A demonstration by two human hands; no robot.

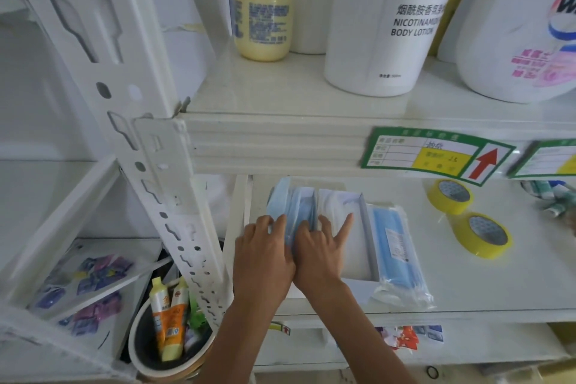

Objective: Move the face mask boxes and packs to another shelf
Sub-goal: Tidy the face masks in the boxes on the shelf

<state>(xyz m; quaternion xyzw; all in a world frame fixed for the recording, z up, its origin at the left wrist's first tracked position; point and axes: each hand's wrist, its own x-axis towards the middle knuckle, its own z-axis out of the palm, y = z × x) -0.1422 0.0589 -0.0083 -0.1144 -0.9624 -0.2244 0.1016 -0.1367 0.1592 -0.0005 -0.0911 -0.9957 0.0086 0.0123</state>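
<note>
On the lower shelf point(467, 284) lie a stack of blue face masks point(294, 203), an open white mask box point(341, 227) beside it, and a clear pack of blue masks point(397, 252) to the right of the box. My left hand point(263, 256) rests on the left part of the blue stack, its fingertips curled over the stack's top. My right hand point(321, 246) lies flat with spread fingers across the seam between the blue stack and the white box. Both hands sit side by side, touching.
Two yellow tape rolls point(481, 235) lie right of the pack. The upper shelf point(280, 131) carries a yellow bottle point(263, 14), a white body lotion bottle point(383, 19) and a detergent jug point(523, 28). A perforated white post point(156, 165) stands left, a cup of tubes point(170, 333) below.
</note>
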